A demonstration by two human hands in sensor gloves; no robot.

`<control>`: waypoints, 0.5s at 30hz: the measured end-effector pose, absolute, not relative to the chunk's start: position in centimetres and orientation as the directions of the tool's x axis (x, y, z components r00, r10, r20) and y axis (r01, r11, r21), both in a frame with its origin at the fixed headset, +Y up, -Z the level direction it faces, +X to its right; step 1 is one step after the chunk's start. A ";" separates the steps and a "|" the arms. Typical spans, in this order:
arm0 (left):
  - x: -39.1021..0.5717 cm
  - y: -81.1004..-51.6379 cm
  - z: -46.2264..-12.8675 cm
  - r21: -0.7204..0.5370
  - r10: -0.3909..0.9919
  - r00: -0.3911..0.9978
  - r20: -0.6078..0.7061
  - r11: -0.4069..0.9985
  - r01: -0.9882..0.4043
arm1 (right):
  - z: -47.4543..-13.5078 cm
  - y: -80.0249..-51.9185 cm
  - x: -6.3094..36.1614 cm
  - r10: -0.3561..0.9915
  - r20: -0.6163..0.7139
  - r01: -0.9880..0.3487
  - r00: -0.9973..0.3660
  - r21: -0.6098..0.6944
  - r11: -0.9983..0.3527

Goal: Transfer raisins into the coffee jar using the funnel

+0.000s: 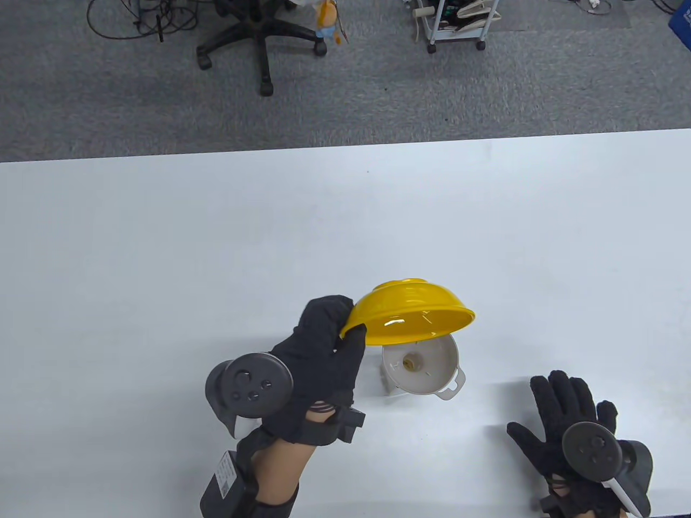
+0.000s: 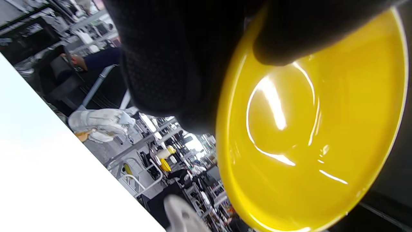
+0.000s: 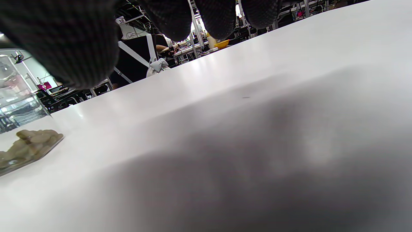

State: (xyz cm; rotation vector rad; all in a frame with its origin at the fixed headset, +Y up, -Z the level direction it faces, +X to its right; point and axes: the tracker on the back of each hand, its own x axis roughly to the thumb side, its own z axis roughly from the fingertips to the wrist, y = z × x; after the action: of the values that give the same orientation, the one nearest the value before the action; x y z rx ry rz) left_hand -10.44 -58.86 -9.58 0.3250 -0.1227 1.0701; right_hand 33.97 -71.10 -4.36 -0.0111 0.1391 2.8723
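My left hand [image 1: 329,345] grips the rim of a yellow bowl [image 1: 413,313] and holds it tipped nearly upside down over a white funnel [image 1: 426,367]. The funnel sits in the mouth of a clear jar, mostly hidden under it in the table view. The left wrist view shows the bowl's inside [image 2: 309,129] bare and shiny. In the right wrist view the jar [image 3: 19,109] stands at the left edge with pale raisins [image 3: 29,145] at its bottom. My right hand [image 1: 567,421] rests flat on the table, fingers spread, to the right of the funnel, holding nothing.
The white table [image 1: 216,226] stretches wide to the left, right and back. Beyond its far edge are grey carpet, an office chair [image 1: 259,32] and a wheeled cart [image 1: 456,24].
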 end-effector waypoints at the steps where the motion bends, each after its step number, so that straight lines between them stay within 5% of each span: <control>1: -11.6 -58.8 -9.7 0.220 0.855 0.464 0.231 0.419 -0.881 | -4.4 -71.1 34.0 0.262 -0.019 -0.263 -0.965 0.095 -0.960; 15: -24.6 -63.1 -10.5 0.408 0.913 0.387 -0.130 0.405 -0.818 | -4.5 -71.3 33.9 0.272 -0.014 -0.272 -0.962 0.120 -0.955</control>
State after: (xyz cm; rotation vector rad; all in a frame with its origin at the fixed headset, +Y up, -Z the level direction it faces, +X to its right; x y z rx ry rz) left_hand -24.55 -63.05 -10.46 0.2980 0.3592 1.1219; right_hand 33.90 -71.28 -4.52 0.0035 0.1748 2.8602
